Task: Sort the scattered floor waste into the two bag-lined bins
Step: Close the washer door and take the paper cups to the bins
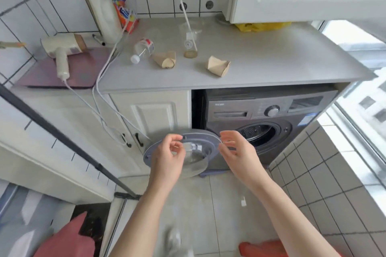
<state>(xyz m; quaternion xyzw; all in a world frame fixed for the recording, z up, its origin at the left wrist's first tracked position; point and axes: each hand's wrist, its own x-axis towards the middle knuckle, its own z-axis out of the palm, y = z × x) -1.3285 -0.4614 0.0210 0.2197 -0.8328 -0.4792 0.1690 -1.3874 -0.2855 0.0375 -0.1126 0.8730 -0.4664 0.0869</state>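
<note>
- Left hand (pixel 169 152) and right hand (pixel 234 148): both raised in front of the open washing machine door (pixel 206 139); each grip has thumb and forefinger drawn close together, as if pinching something thin and clear stretched between them (whether anything is actually held cannot be told).
- Waste: none shows on the floor except a small white scrap (pixel 243 202) on the tiles below the right forearm; a plastic bottle (pixel 143 49) and two crumpled paper cups, one (pixel 166 59) near the table's middle, the other (pixel 218 65) nearer its front edge, lie on the table (pixel 271 56).
- Bins: not clearly in view; pink shapes at the bottom left (pixel 69 238) and an orange one at bottom right (pixel 259 248) may be bags or liners (too cropped to say).
- Risk: a thin film, if pinched, could slip or tear; the wrong bin could be chosen, since neither is identifiable.
- Obstacles: the open door juts out at hand height; a white cord (pixel 100 81) from the hair dryer (pixel 62 48) hangs over the table's front edge and could snag a reaching arm.
</note>
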